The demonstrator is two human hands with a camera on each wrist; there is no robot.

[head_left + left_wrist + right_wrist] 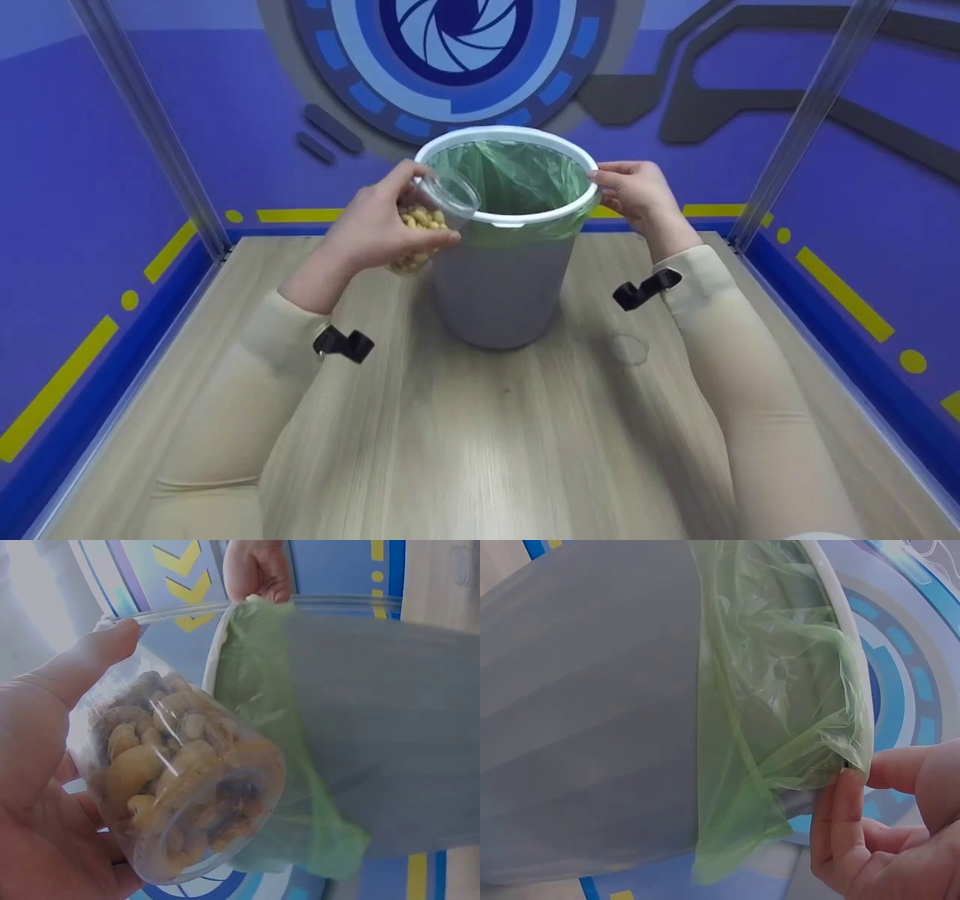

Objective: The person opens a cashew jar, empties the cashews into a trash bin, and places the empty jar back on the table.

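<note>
My left hand [375,221] grips a clear plastic jar [180,780] partly filled with pale nuts [424,218], cashew-like in the left wrist view. The jar is lidless and tilted, its mouth leaning over the left side of the trash can's white rim [507,219]. Green bag film [517,172] lines the grey trash can [499,292] and folds down outside below the rim. On the right side, my right hand [637,191] pinches the rim and bag edge between thumb and fingers, as the right wrist view [885,817] shows.
A thin clear round lid [630,349] lies on the wooden table [480,442], right of the trash can. Blue panels with yellow marks and metal posts [154,127] enclose the table at the back and sides.
</note>
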